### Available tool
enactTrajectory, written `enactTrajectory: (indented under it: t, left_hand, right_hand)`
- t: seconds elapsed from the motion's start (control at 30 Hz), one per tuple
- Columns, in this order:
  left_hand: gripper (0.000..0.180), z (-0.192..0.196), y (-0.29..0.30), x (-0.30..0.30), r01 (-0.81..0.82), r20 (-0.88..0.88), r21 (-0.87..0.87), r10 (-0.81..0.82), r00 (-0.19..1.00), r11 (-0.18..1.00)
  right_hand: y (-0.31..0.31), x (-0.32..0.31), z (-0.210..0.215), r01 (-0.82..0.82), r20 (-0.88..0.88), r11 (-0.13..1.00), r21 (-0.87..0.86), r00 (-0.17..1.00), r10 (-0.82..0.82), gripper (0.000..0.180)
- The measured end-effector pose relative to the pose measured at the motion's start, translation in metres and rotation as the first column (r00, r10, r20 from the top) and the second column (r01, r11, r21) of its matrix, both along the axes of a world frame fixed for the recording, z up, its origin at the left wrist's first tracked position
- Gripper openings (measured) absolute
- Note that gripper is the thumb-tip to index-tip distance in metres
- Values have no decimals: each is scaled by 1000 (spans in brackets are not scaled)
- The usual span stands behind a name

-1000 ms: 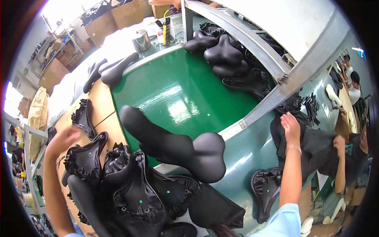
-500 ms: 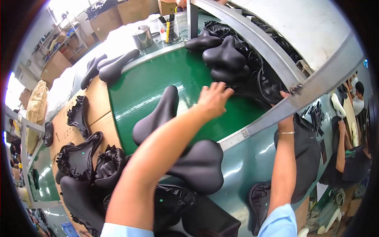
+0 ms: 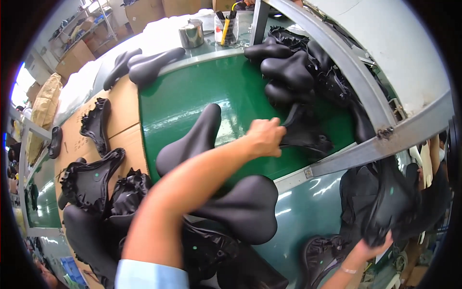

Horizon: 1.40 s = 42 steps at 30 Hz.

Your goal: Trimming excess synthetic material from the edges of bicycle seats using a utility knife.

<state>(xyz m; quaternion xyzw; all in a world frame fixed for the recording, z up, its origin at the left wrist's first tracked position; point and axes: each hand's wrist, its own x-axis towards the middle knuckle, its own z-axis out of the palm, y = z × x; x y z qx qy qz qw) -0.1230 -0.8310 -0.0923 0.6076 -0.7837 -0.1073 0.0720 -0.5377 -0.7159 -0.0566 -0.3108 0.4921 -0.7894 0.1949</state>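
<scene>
My left hand (image 3: 264, 137) reaches over the green conveyor belt (image 3: 183, 86), its fingers curled at the edge of a black saddle cover (image 3: 308, 132); the exact grip is partly hidden. At the lower right, my right hand (image 3: 373, 248) grips the lower end of a black bicycle saddle (image 3: 391, 197), slightly blurred, with a green dot on it. Under my left forearm a smooth black saddle (image 3: 250, 209) lies at the belt's near edge. Another saddle (image 3: 192, 139) rests on the belt beyond that forearm.
Several saddles (image 3: 288, 72) are piled at the belt's far right. A grey metal frame (image 3: 346, 156) crosses there. Cardboard (image 3: 122, 108) on the left carries gathered saddle covers (image 3: 89, 180). A metal pot (image 3: 191, 34) and a pen cup (image 3: 226, 31) stand behind. A person works at far right.
My right hand has come back toward me from beside the metal frame, now with a saddle in it. My left fingers have curled in at the black cover. The view has shifted slightly.
</scene>
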Motion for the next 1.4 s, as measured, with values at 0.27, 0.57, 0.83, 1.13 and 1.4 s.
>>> enactTrajectory:
  t: [0.27, 0.57, 0.83, 1.13, 1.4]
  left_hand:
    - [57, 153, 264, 169, -734, -78, 104, 741, 667, 672]
    - [39, 160, 470, 248, -916, 21, -365, 985, 172, 168]
    - [42, 122, 494, 232, -996, -272, 3, 959, 84, 88]
    - [34, 127, 496, 208, -998, -509, 45, 860, 17, 47]
    - [22, 137, 590, 192, -996, -716, 80, 693, -83, -36]
  right_hand:
    - [101, 95, -14, -416, 669, 908, -53, 660, 342, 50]
    - [141, 267, 51, -961, 794, -228, 156, -16, 608, 31]
    - [-204, 321, 18, -796, 552, 384, 469, 603, 576, 135]
    - [-251, 395, -37, -692, 526, 578, 433, 714, 462, 94]
    - [-150, 350, -32, -946, 777, 307, 110, 274, 567, 49]
